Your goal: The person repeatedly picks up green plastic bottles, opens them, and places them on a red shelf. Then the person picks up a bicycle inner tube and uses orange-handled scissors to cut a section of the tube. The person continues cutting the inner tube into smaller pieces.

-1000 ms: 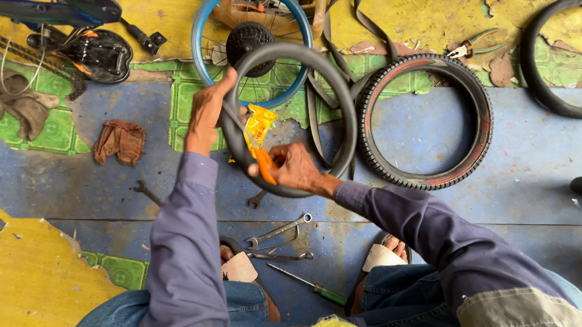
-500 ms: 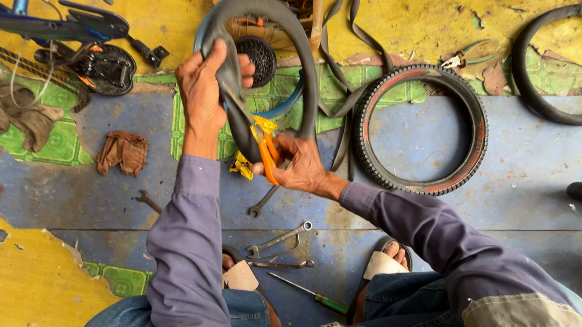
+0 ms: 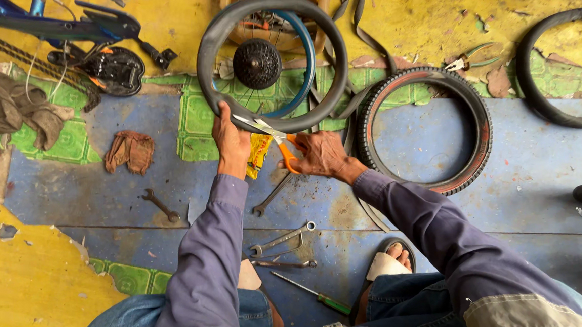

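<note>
A black rubber inner tube [image 3: 327, 33], bent into a round loop, is held up over a painted floor [image 3: 64, 191] of blue, yellow and green. The left hand [image 3: 231, 141] is closed around the loop's bottom edge. Just to its right, the right hand [image 3: 321, 153] grips orange-handled scissors [image 3: 272, 134] whose blades are parted against the rubber at that same bottom edge.

Seen through the loop is a blue-rimmed bicycle wheel [image 3: 306, 55] with a dark gear cluster at its hub. A yellow packet [image 3: 259, 153] lies just below the loop, partly behind the left hand. To the right of the loop a knobby tyre with a reddish sidewall [image 3: 476, 115] lies flat, and another black tyre [image 3: 536, 94] lies farther right. Left of the loop are a brown rag [image 3: 130, 150] and a bicycle pedal and chain [image 3: 107, 70]. Below it, near the person's sandalled feet, lie several spanners [image 3: 282, 239] and a green-handled screwdriver [image 3: 316, 294].

Half a second ago the loop was turned edge-on and looked narrow; now it faces the camera as a full circle, and the scissors have come to its lower edge.
</note>
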